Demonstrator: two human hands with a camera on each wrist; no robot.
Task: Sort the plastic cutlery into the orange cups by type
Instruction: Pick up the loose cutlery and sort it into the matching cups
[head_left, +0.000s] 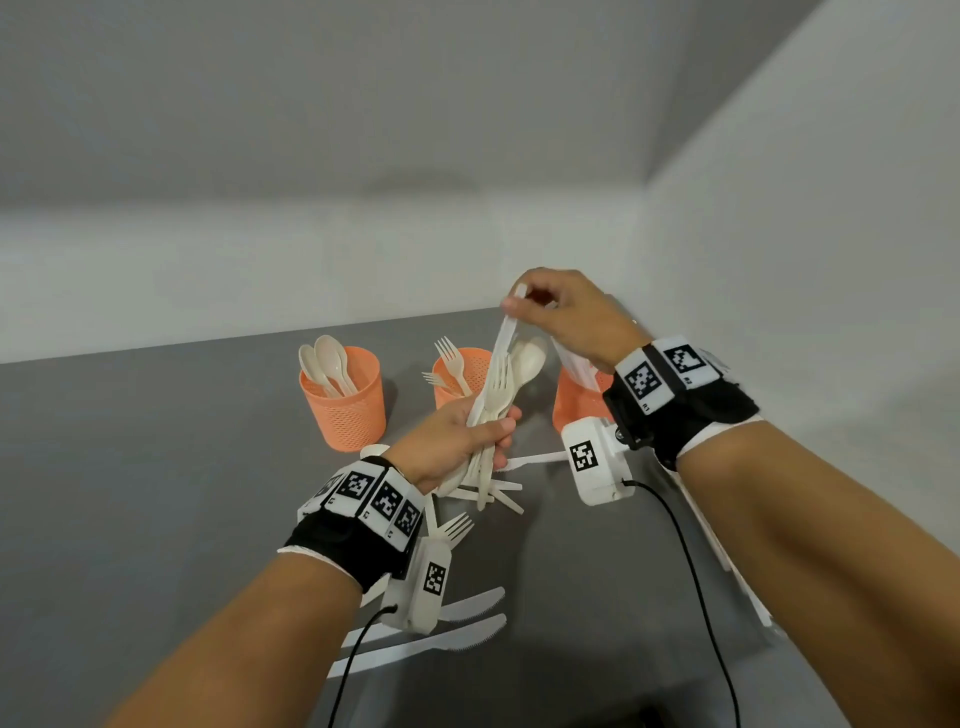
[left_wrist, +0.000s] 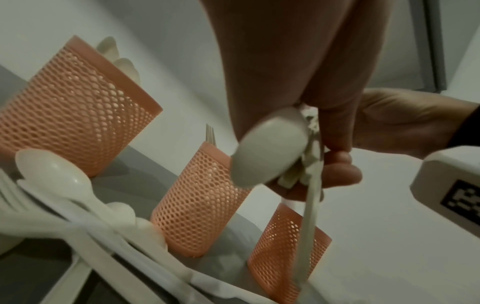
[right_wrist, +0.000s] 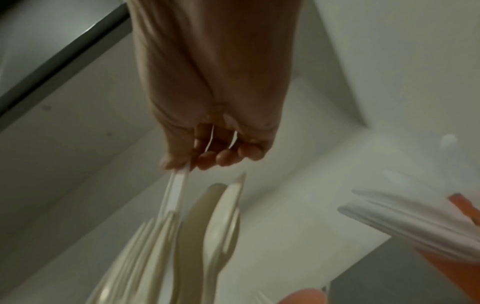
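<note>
My right hand (head_left: 566, 317) pinches the top end of one white piece (head_left: 503, 332) between thumb and fingertips, above the bunch. Whether it is a knife I cannot tell for sure, though the long flat strip suggests it. My left hand (head_left: 457, 441) wraps around the bundle of cutlery (head_left: 493, 400) at its handles, forks and spoons fanning upward.

I judge this plastic very light, thin and a little springy, smooth enough to slide against its neighbours, so a fingertip pinch at the free end should do, pulled straight along the piece.

The pieces are cream and white, matte. Beyond stand three orange mesh cups: the left cup (head_left: 345, 410) holds spoons, the middle cup (head_left: 452, 374) forks, the right cup (head_left: 576, 405) white flat pieces. More knives (head_left: 457, 613) lie on the grey table (head_left: 156, 467) near me.
</note>
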